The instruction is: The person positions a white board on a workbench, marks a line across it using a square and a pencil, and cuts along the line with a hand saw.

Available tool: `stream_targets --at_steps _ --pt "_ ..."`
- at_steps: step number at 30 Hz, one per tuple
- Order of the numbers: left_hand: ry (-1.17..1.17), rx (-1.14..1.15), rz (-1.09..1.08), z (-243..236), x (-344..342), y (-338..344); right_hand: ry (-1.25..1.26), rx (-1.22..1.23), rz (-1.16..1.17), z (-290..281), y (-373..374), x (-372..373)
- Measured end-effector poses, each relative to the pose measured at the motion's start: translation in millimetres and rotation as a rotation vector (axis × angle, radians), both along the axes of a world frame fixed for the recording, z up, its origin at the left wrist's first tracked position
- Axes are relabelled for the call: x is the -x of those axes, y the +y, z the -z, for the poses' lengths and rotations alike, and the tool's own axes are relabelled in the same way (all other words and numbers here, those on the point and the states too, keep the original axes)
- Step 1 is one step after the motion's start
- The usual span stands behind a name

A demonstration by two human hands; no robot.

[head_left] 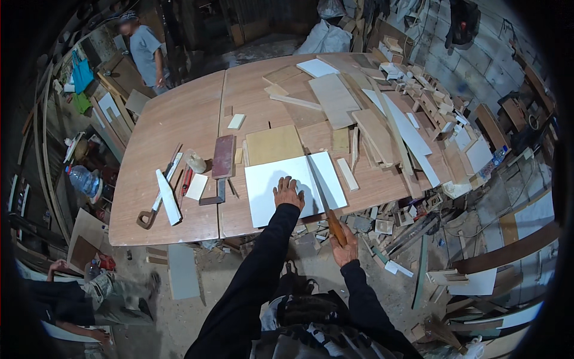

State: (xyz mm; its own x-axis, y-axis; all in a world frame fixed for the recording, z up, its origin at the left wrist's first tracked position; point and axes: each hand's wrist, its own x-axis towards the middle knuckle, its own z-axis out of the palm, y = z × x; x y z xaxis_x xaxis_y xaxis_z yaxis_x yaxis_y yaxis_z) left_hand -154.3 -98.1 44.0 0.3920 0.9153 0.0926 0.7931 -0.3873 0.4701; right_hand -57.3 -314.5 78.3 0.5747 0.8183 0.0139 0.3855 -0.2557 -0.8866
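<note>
A white board (260, 203) lies at the front edge of the wooden table. My left hand (289, 192) rests on it with the fingers spread, palm down. In my right hand (345, 248), just past the table's front edge, is the wooden handle of a handsaw (336, 229). Its long blade slants forward and left over the right part of the white board. Whether the teeth are in a cut cannot be made out. Behind the white board, and touching it, sits a yellowish-brown board (275, 145).
On the table (173, 119), a try square (214, 196), a dark red block (224, 157) and another handsaw (145, 219) lie to the left. Board offcuts (333, 99) crowd the right. One person (143, 51) stands far left; another (66, 299) is low at near left.
</note>
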Motion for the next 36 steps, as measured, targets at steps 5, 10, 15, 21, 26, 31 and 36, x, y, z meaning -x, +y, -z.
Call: stream_targets --at_steps 5,10,15,21,26,31,36 --pt "0.263 -0.032 0.037 27.2 -16.2 8.1 -0.027 -0.041 0.008 -3.3 -2.5 4.7" --pt "0.258 -0.047 0.040 30.2 -21.1 15.8 0.052 -0.038 0.029 -10.9 4.3 6.7" --pt "0.243 0.010 0.073 24.6 -24.6 27.4 -0.032 -0.023 0.065 -7.3 8.0 7.5" --pt "0.258 0.032 0.086 21.9 -24.2 30.9 0.072 -0.028 0.056 -5.4 7.2 6.2" --pt "0.250 -0.006 0.104 32.8 -22.2 30.3 0.413 0.213 0.120 -33.3 8.1 2.3" --pt "0.216 -0.096 0.081 32.1 -23.1 34.0 -0.103 -0.039 -0.005 -16.6 5.7 -13.1" --pt "0.257 -0.154 0.004 27.5 -30.2 25.9 0.107 -0.019 -0.040 -13.7 2.6 -22.9"
